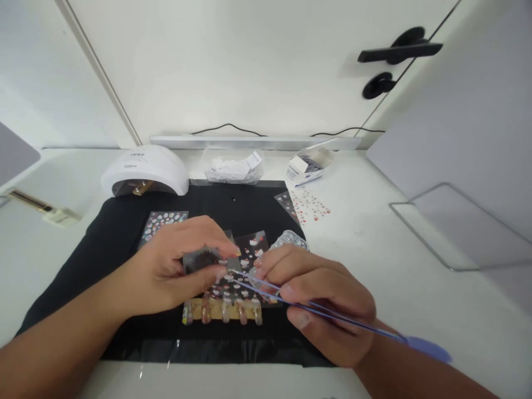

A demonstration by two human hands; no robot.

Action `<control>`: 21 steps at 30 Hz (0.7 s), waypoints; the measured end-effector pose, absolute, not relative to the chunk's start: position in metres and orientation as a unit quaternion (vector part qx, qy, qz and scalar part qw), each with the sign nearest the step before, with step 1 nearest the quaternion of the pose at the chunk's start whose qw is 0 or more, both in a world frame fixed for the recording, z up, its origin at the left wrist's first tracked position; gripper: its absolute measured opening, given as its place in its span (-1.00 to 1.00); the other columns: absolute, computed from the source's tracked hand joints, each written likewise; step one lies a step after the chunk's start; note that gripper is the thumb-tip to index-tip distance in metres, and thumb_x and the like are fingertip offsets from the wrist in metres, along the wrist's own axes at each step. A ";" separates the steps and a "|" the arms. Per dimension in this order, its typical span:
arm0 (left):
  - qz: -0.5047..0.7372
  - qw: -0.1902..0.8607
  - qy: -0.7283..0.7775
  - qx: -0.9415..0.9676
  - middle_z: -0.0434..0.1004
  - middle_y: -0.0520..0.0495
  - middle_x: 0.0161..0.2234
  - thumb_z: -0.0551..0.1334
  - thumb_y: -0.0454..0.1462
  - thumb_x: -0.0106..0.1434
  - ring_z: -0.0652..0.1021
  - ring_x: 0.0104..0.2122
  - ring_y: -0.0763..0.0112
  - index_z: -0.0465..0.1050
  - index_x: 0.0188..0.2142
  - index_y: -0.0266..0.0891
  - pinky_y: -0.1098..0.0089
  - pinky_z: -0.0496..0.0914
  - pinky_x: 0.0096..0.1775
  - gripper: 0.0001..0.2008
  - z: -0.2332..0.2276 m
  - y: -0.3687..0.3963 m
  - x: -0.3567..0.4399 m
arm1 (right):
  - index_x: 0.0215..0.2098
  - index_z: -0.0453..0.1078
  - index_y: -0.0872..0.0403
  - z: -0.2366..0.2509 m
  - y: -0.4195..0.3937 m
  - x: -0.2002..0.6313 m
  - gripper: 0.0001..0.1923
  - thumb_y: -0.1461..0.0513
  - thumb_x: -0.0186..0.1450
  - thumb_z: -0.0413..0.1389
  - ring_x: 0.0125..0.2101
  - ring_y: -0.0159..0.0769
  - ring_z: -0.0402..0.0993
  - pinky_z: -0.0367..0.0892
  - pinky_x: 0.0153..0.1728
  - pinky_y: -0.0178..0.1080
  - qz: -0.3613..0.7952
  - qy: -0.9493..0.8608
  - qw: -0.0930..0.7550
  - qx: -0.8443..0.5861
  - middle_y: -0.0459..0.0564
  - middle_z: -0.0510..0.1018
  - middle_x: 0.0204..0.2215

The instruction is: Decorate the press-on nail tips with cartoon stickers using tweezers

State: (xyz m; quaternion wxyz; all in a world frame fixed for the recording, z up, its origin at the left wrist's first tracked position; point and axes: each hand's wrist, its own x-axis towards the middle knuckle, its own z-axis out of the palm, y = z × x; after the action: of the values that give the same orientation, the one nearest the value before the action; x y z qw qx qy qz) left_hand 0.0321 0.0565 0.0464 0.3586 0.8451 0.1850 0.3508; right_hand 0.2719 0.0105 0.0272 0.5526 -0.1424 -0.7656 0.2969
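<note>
My left hand [178, 266] is closed, thumb and fingers pinching a small clear sticker sheet [203, 257] above the black mat. My right hand [324, 293] grips a pair of purple tweezers [307, 307]. The tweezer tips reach the sheet's edge, close to my left thumb; anything between them is too small to make out. Underneath lies a clear sticker sheet with white and red figures [253, 249]. Nearer to me, several false nails [225, 311] sit in a row on a tan strip [214, 307]. A clear faceted glass piece [291, 238] is partly hidden behind my right hand.
The black mat [137, 338] covers the white table [349, 221]. At the back stand a white nail lamp [145, 166], a clear tub of white wipes [235, 169] and an opened small box [305, 166]. More sticker sheets [166, 219] lie around, and a pale-tipped brush-like tool [45, 209] is at left.
</note>
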 end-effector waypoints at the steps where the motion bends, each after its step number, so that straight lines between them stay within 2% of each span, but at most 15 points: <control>1: 0.350 0.364 0.186 0.843 0.54 -0.07 -0.24 0.26 -0.49 0.27 0.55 -0.24 0.36 0.47 -0.01 -0.13 0.37 0.42 -0.19 -0.66 0.045 0.056 0.031 | -0.02 0.48 0.09 0.027 0.011 0.272 -0.69 0.36 0.28 0.10 -0.27 -0.15 0.58 0.59 -0.25 0.00 0.303 -0.764 0.552 -0.139 0.11 0.58 -0.35; 6: 0.353 0.393 0.182 0.829 0.53 -0.03 -0.26 0.25 -0.52 0.24 0.55 -0.29 0.40 0.45 0.05 -0.11 0.40 0.42 -0.22 -0.57 0.043 0.057 0.028 | 0.04 0.47 0.05 0.027 0.012 0.272 -0.65 0.36 0.31 0.08 -0.29 -0.15 0.58 0.59 -0.26 0.02 0.335 -0.747 0.560 -0.129 0.08 0.58 -0.34; 10: 0.342 0.350 0.221 0.844 0.59 -0.04 -0.30 0.29 -0.43 0.22 0.57 -0.36 0.40 0.52 -0.01 -0.18 0.43 0.44 -0.29 -0.66 0.045 0.056 0.029 | 0.02 0.50 0.06 0.023 0.011 0.268 -0.67 0.36 0.31 0.10 -0.29 -0.15 0.60 0.58 -0.25 0.03 0.373 -0.719 0.572 -0.129 0.09 0.59 -0.32; 14: 0.345 0.302 0.263 0.849 0.64 -0.04 -0.27 0.36 -0.32 0.20 0.58 -0.36 0.35 0.57 -0.05 -0.15 0.38 0.48 -0.24 -0.71 0.049 0.055 0.032 | -0.05 0.54 0.05 0.014 0.011 0.260 -0.75 0.33 0.32 0.14 -0.25 -0.15 0.63 0.55 -0.18 0.00 0.394 -0.676 0.606 -0.146 0.05 0.63 -0.30; 21: 0.398 0.295 0.292 0.818 0.63 0.07 -0.26 0.36 -0.36 0.24 0.59 -0.28 0.39 0.60 -0.05 -0.02 0.38 0.46 -0.16 -0.70 0.051 0.054 0.026 | -0.12 0.56 -0.01 0.013 0.016 0.254 -0.82 0.26 0.32 0.19 -0.21 -0.15 0.63 0.51 0.00 0.07 0.392 -0.636 0.644 -0.164 -0.02 0.67 -0.34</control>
State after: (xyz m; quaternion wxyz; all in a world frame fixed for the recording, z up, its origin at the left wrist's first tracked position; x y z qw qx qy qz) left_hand 0.0260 0.0538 0.0509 0.2953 0.8179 0.2917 0.3983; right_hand 0.2535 0.0158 0.0134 0.6443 -0.1641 -0.6356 0.3925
